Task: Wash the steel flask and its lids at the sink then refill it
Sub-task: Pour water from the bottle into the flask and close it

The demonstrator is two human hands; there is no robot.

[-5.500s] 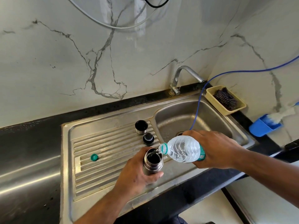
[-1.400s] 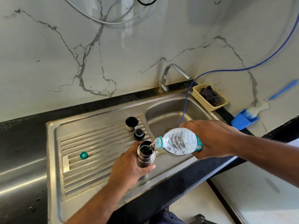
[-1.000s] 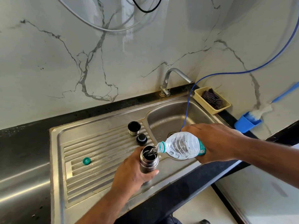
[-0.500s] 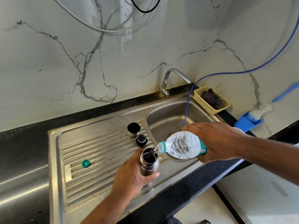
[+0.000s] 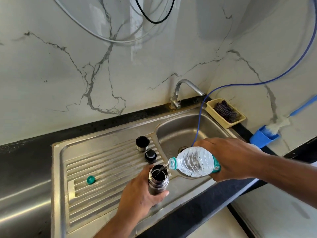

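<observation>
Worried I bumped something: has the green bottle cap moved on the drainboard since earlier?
No. The green cap lies on the same ridges near the drainboard's left end.

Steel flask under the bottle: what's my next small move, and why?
Probably tip the water bottle slightly steeper with the right hand. A thin stream enters the steel flask, gripped upright by the left hand; its mouth looks dark, not brimming, and the bottle holds water.
</observation>
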